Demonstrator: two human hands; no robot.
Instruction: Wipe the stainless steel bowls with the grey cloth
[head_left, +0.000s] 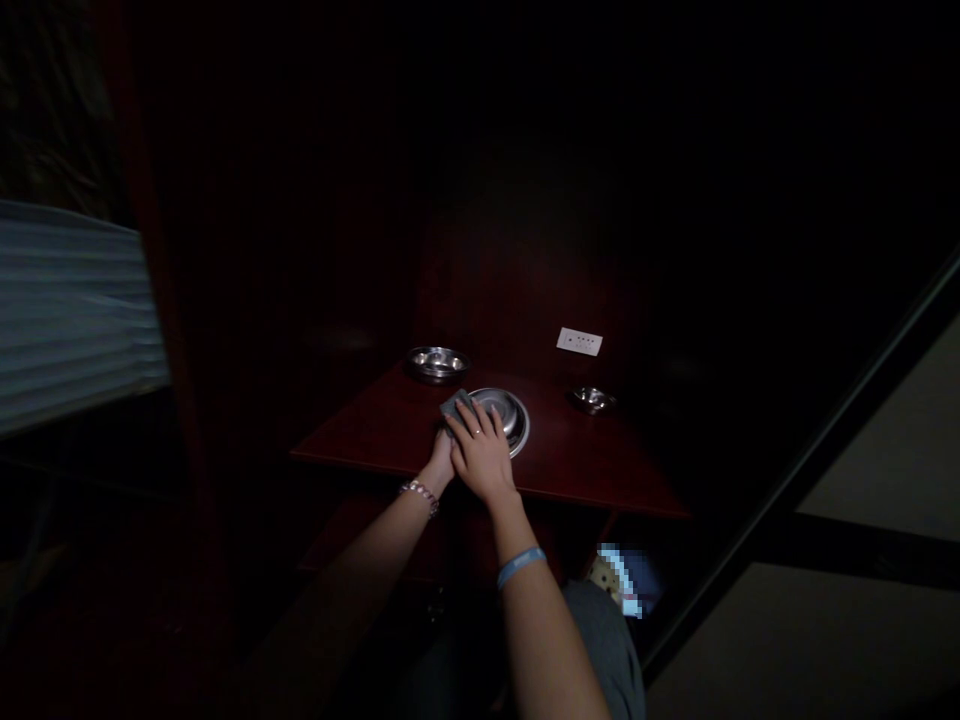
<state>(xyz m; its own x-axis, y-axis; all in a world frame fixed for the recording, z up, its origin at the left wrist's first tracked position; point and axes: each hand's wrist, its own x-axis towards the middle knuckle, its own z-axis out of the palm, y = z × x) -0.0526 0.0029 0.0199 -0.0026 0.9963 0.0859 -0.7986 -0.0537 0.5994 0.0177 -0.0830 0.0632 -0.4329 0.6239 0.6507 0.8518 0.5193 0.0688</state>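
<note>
A round, shiny metal bowl (512, 405) sits near the middle of a dark red tabletop. Over its left side lies a dark grey cloth (454, 401). My right hand (482, 452), with a ring and a blue wristband, presses the cloth against the bowl with fingers stretched forward. My left hand (442, 455), with a beaded bracelet, is at the bowl's near left edge, close against the right hand. The left fingers are mostly hidden behind the right hand and cloth, so their grip does not show.
A divided metal dish (437, 366) stands at the back left of the red tabletop (360, 425). A small metal bowl (593, 400) is on the right, below a white wall socket (579, 342). Dark panels surround the table. A pixelated phone screen (637, 580) glows beside my leg.
</note>
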